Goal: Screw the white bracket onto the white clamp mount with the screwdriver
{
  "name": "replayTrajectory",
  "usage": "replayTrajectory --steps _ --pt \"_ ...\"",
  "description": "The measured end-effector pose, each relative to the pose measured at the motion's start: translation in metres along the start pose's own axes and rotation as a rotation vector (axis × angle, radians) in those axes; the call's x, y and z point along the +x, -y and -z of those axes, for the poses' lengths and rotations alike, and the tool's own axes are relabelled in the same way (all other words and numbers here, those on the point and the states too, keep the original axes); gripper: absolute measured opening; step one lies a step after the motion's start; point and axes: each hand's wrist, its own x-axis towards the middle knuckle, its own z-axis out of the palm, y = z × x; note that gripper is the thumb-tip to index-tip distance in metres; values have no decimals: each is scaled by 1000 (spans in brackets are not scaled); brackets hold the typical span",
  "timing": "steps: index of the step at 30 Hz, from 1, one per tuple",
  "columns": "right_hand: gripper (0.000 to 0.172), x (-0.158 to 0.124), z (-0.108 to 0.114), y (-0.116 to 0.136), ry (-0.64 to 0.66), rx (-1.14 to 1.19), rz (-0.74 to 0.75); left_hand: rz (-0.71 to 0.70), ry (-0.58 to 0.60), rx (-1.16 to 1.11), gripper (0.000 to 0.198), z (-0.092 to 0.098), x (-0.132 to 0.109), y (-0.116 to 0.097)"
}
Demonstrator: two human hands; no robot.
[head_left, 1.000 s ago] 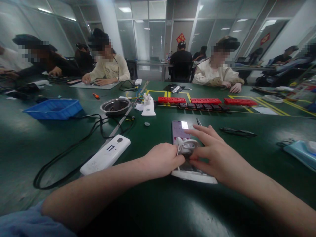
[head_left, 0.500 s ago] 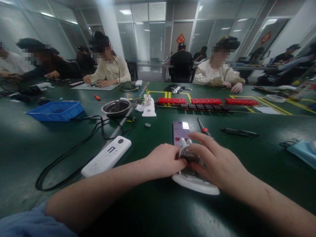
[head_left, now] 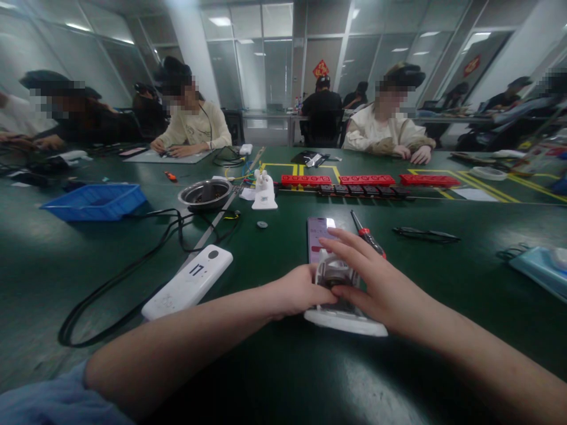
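In front of me is a white plastic housing (head_left: 345,323) with a curved base and a grey, dark-centred inside. My left hand (head_left: 296,291) is closed on its left side, thumb pressed near the opening. My right hand (head_left: 383,277) grips it from the right, thumb at the opening and fingers arched over the top. The fingers hide part of the housing, so its exact kind is unclear. Just behind lies a phone (head_left: 315,239) with a lit screen, partly covered. To the right of the phone, a red-and-black screwdriver (head_left: 364,232) rests on the green table (head_left: 274,372).
To the left are a white device marked 17 (head_left: 188,283), black cables (head_left: 66,321), a blue tray (head_left: 95,203) and a metal bowl (head_left: 204,195). Beyond stand a white pronged part (head_left: 264,192) and red strips (head_left: 367,180). Tweezers-like black tools (head_left: 425,235) lie right. Co-workers sit opposite.
The housing has turned in my hands, so more of its grey inside and upper frame shows. My right fingers have shifted left across its top. The view has moved slightly.
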Motion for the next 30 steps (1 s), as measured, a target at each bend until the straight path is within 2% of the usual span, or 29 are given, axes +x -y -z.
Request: replayTrajectory --steps 4,6,7,8,10,11,13,16,19,21,26,28,30 --pt "72 1 1 -8 -27 14 81 22 -30 -2 38 -3 1 -1" --pt "67 3 4 -21 -110 58 126 30 -55 -8 35 -4 1 -2" --pt "61 5 6 -31 -181 78 93 36 -65 -9 33 -4 1 -2" --pt "53 8 8 -43 -262 80 10 42 -70 -6 32 -4 1 -2" --pt "42 14 8 -71 -365 12 -300 52 -73 12 31 -5 1 -1" --pt "42 17 5 -86 -347 -40 -482 46 -73 19 31 -5 2 -1" --pt "55 23 -4 -112 -187 -60 -761 35 -70 19 32 -6 2 0" --pt "68 27 -22 -133 -46 17 -850 36 -79 29 32 -6 2 0" --pt "57 25 -26 -131 -52 113 -825 54 -98 53 33 -7 -1 -4" --pt "48 21 -13 -120 -93 203 -810 85 -109 63 34 -7 -3 -6" --pt "52 -3 59 -82 -441 461 -720 88 -199 90 33 -9 -5 -12" --pt "48 -18 85 -66 -588 619 -668 73 -243 86 34 -10 -5 -13" --pt "37 -36 99 -50 -723 823 -606 72 -289 52 33 -10 -5 -12"
